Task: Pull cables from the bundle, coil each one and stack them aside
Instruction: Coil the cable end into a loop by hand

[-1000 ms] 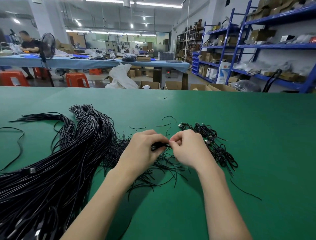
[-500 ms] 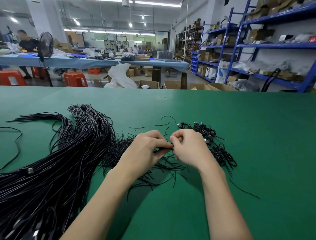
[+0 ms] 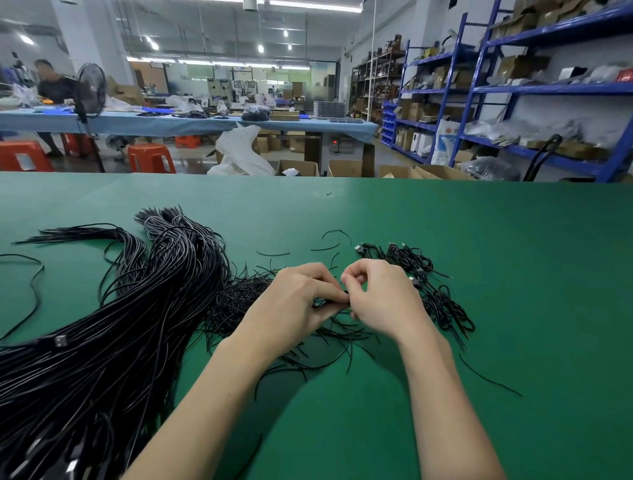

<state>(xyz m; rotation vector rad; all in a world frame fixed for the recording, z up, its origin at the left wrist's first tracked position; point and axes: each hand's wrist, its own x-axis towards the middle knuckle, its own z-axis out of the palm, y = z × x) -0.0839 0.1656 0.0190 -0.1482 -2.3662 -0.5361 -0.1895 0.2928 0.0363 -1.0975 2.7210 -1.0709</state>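
Table (image 3: 445, 240) plain green; cable bundle (image 3: 102, 342) black, some strands glinting grey; coiled cables (image 3: 442, 301) black with silver plugs; stools (image 3: 150, 157) orange-red; shelving (image 3: 479, 89) blue; far tablecloth (image 3: 191, 125) light blue.

Bright, even indoor light from ceiling strip lights (image 3: 308, 4) far overhead, which blow out to white glare. Soft shadows lie on the green bench (image 3: 513, 274) beneath the forearms. Near objects are sharp; the far room looks slightly soft. Wide-angle distortion bends the blue shelving (image 3: 479, 89) at right.

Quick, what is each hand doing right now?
Left hand: pinches the coiled cable.
Right hand: pinches the same cable.
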